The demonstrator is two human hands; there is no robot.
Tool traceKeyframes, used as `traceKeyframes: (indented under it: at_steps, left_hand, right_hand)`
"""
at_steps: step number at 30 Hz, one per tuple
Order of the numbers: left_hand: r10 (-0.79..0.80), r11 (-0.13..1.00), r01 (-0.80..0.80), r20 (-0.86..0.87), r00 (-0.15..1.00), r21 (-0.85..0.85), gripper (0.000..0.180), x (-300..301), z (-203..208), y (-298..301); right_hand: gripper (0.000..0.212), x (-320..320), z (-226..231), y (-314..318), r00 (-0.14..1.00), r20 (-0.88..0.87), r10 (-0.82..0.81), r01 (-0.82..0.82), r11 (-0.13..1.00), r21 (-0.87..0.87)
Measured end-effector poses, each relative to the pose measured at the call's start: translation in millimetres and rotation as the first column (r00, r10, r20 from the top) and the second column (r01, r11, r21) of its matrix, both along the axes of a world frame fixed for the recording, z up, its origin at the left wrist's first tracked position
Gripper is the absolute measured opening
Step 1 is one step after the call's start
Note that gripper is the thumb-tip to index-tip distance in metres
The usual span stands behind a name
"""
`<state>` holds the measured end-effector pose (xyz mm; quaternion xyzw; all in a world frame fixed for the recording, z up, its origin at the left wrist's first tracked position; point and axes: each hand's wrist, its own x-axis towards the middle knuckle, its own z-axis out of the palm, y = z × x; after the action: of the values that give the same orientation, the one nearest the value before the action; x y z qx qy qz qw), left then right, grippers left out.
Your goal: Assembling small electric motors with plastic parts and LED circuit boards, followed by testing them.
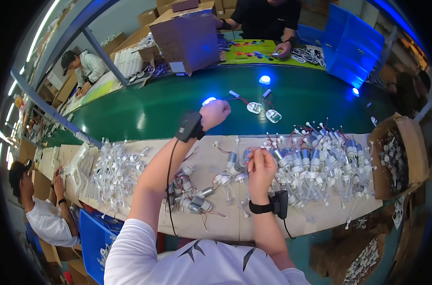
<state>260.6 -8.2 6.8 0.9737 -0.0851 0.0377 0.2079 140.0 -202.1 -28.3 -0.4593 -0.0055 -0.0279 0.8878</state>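
Observation:
My left hand (215,114) reaches over the green conveyor belt, its fingers curled beside a round lamp (209,101) that glows blue. Its fingertips are partly hidden, so whether it grips the lamp is unclear. Just right of it lie two white oval pieces with small circuit boards, one a circuit-board piece (254,108), joined to red wires and small white cylinders. Over the beige worktop, my right hand (262,166) is raised with fingers pinched together; what is between them I cannot make out. Close to its fingertips is a silver-and-white motor unit (232,159) with thin wires.
A heap of wired motor units (315,161) covers the worktop's right, clear plastic parts (116,173) its left. An open cardboard box (400,156) stands at the right end. Across the belt are a large carton (185,40), a blue bin (352,42) and a co-worker's hand (283,49).

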Motion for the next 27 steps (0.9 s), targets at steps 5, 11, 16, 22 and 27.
traceKeyframes:
  at_steps: [5, 11, 16, 22, 27]
  left_hand:
    - [-0.216, 0.967, 0.199, 0.098, 0.971, 0.161, 0.029, 59.6, -36.9, -40.3]
    - [-0.175, 0.927, 0.105, 0.169, 0.97, 0.359, 0.04, 88.6, -86.6, -54.6]
    - [0.043, 0.896, -0.029, -0.022, 0.999, 0.443, 0.053, 84.8, -69.0, -47.5]
    - [0.036, 0.911, 0.04, -0.176, 0.984, 0.41, 0.048, 45.4, -35.0, 3.7]
    - [0.086, 0.976, -0.071, -0.063, 0.994, 0.204, 0.051, 2.0, -33.1, 24.6]
  right_hand:
    - [0.011, -1.0, -1.2, 3.6, 0.999, 0.026, -0.024, 0.025, 0.999, -0.042]
    - [0.011, -2.3, -3.5, -1.1, 0.999, 0.047, -0.02, 0.018, 0.999, 0.049]
    - [0.01, -3.0, -5.3, -1.2, 0.993, 0.083, -0.084, 0.082, 0.996, 0.022]
    - [0.007, -1.4, -3.6, 0.3, 0.996, 0.09, -0.019, 0.015, 0.999, 0.035]
    - [0.007, -1.9, 2.3, -0.6, 0.982, 0.146, 0.12, -0.139, 0.982, 0.129]
